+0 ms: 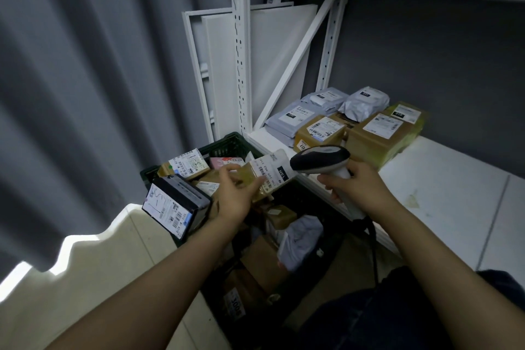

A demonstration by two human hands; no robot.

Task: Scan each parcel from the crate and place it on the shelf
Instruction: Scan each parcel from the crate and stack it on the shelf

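**One-handed scan over the crate, grip notes**

Closest in, the left hand [235,196] has its fingers and thumb wrapped round the plain end of a small brown parcel [255,179] and holds it up over the crate [227,140]. It looks light to me, since one hand carries it fine. It also seems fairly stiff, like a taped carton, so it's probably a bit slick. I'd grip that bare end so no finger covers the barcode.

The right hand [358,187] is clenched round the handle of the scanner [318,160], and the scanner's head sits just beside the label. The parcel's long axis runs roughly left to right across the view. Its labelled end points at the scanner and the label faces up.

Further back, the shelf [440,185] holds a cluster of parcels [321,131] toward its far left corner.
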